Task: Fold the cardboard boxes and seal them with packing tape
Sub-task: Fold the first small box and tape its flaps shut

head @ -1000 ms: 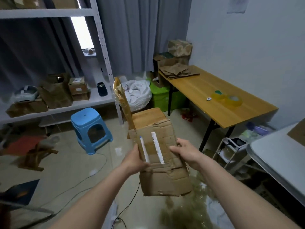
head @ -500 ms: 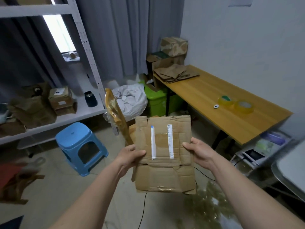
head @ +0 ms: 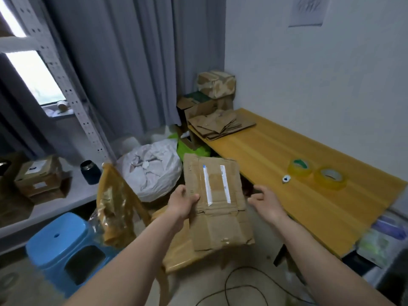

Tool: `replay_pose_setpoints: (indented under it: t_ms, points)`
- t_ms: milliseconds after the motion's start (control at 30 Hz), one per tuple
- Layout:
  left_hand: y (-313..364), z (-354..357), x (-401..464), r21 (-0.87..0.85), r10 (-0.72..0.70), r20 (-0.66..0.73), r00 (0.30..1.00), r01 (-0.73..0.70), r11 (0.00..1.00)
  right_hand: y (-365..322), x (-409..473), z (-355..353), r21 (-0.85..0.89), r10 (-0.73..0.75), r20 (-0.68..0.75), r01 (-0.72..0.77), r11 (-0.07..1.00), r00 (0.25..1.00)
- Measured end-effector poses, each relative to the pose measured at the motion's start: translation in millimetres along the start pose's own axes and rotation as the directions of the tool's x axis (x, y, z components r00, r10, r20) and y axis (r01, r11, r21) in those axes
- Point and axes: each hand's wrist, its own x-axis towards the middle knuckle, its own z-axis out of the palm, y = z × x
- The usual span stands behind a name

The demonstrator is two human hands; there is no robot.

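the left hand (head: pixel 182 200) pinches the left edge of a flattened cardboard box (head: pixel 217 204), thumb on its face, holding it in the air near the wooden table (head: pixel 265 151). the right hand (head: pixel 266 200) hovers just beside the box's right edge — fingers loosely curled, holding nothing. two tape rolls (head: pixel 330 178) lie on the table.

Yellow wooden table (head: pixel 276 151): flattened cardboard stack (head: pixel 218 124) at far end, two tape rolls (head: pixel 330 178) and small white object (head: pixel 286 178) nearer.

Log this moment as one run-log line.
left hand: grips flattened cardboard box | right hand: off box, empty | tape rolls: on wooden table, untouched | box: unfolded
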Motion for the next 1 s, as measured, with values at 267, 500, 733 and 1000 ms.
replay_pose_setpoints:
  t_ms: [267,500,733,1000]
  points:
    - [65.8,89.2,72.7,-0.112,-0.046,0.231,0.972,0.074,0.991,-43.5,87.1,-14.8,0.186,-0.111,0.300,0.057,0.981,0.947]
    - [89.6,138.0,118.0,-0.015,-0.127,0.492,0.861,0.155,0.988,-41.5,141.5,-30.5,0.299,-0.032,0.230,-0.039,0.953,0.973]
    - [112.6,176.8,199.2,0.081,-0.147,0.592,0.793,0.122,0.989,-42.0,216.1,-53.0,0.286,0.000,0.125,-0.036,0.958,0.992]
    - [144.4,205.3,288.4,0.114,-0.161,0.651,0.742,0.115,0.987,-55.3,296.4,-66.9,0.329,0.040,0.079,-0.064,0.942,0.996]
